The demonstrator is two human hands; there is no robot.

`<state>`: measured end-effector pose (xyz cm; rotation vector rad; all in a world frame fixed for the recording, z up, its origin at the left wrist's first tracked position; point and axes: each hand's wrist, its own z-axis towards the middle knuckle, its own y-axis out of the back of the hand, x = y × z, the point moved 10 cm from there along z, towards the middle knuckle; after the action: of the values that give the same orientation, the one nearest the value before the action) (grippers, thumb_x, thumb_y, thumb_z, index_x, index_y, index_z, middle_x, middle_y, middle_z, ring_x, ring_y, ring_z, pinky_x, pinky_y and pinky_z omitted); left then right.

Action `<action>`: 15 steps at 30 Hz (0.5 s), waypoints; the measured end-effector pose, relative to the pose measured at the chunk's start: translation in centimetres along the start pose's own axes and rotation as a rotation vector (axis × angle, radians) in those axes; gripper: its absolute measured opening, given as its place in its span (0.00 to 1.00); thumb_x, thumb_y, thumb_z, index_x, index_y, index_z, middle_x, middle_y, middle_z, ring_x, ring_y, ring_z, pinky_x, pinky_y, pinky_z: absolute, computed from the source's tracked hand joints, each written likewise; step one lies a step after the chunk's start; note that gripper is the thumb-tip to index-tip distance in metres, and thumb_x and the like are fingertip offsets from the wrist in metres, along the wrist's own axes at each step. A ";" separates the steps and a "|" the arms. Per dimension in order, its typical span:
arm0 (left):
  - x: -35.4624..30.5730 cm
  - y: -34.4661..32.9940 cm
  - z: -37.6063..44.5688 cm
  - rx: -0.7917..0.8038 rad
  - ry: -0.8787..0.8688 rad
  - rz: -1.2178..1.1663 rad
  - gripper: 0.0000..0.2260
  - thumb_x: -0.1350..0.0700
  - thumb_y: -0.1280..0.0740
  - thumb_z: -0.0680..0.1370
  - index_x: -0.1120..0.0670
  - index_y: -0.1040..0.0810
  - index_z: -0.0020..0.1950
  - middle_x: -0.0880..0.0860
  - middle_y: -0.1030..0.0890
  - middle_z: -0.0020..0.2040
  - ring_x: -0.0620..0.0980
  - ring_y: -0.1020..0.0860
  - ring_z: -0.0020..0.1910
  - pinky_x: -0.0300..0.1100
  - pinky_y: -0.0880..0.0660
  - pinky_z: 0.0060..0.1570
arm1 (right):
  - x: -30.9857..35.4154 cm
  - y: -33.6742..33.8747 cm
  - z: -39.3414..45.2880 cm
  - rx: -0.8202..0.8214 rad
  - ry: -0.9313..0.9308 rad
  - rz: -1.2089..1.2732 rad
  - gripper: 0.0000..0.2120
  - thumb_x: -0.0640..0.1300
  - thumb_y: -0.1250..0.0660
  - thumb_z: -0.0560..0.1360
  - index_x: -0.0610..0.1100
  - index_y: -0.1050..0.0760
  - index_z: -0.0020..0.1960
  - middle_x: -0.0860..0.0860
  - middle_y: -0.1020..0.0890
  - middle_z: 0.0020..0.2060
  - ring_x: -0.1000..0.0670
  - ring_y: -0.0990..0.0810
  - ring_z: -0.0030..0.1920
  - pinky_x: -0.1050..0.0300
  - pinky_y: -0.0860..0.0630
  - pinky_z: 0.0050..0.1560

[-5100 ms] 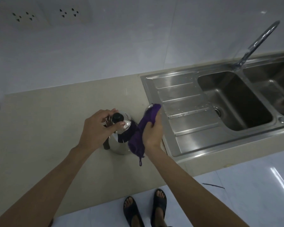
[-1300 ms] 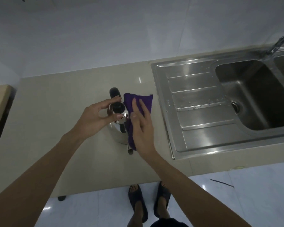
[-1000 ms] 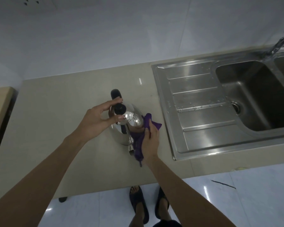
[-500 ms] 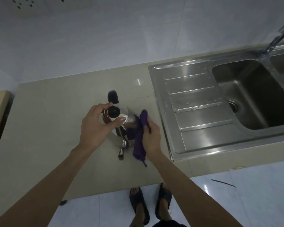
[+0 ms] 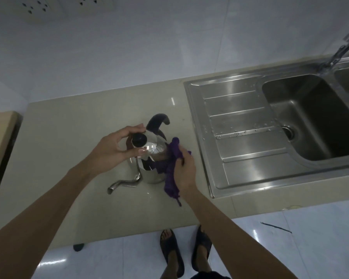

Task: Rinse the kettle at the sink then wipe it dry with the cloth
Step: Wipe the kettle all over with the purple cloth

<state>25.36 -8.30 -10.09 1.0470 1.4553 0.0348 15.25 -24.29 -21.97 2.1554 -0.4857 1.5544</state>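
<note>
kettle (image 5: 149, 158) turned, spout now pointing left; cloth (image 5: 170, 170) lower

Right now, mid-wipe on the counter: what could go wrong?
1. The left hand only steadies the kettle around its lid knob; a hard push from the cloth might slide or tip it.
2. The cloth's loose tail hangs below the right hand and could snag the spout.
</note>
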 end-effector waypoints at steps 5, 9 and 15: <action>1.5 0.1 -0.2 -0.016 0.047 -0.057 0.35 0.48 0.20 0.65 0.42 0.29 0.69 0.38 0.26 0.68 0.33 0.30 0.67 0.39 0.36 0.68 | 10.2 -1.9 -4.5 -0.059 0.554 -0.075 0.24 0.36 0.45 0.77 0.53 0.32 0.70 0.51 0.31 0.67 0.52 0.28 0.58 0.61 0.29 0.59; 1.3 0.5 -0.6 -0.102 0.047 -0.032 0.31 0.46 0.22 0.61 0.46 0.24 0.63 0.41 0.22 0.62 0.30 0.28 0.62 0.33 0.34 0.65 | 4.1 -2.0 -2.7 -0.138 0.355 -0.102 0.21 0.41 0.46 0.76 0.51 0.31 0.68 0.49 0.29 0.65 0.50 0.28 0.59 0.60 0.30 0.61; 0.7 0.5 -1.0 -0.140 0.060 0.070 0.27 0.47 0.22 0.67 0.45 0.25 0.65 0.40 0.23 0.63 0.39 0.26 0.62 0.34 0.35 0.59 | 1.1 1.2 1.1 -0.031 0.114 -0.139 0.16 0.35 0.42 0.78 0.47 0.28 0.63 0.48 0.24 0.57 0.54 0.23 0.53 0.60 0.24 0.57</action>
<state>24.97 -6.97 -10.11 0.9890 1.4481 0.2177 15.81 -25.93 -21.00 2.0184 -0.3146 1.5713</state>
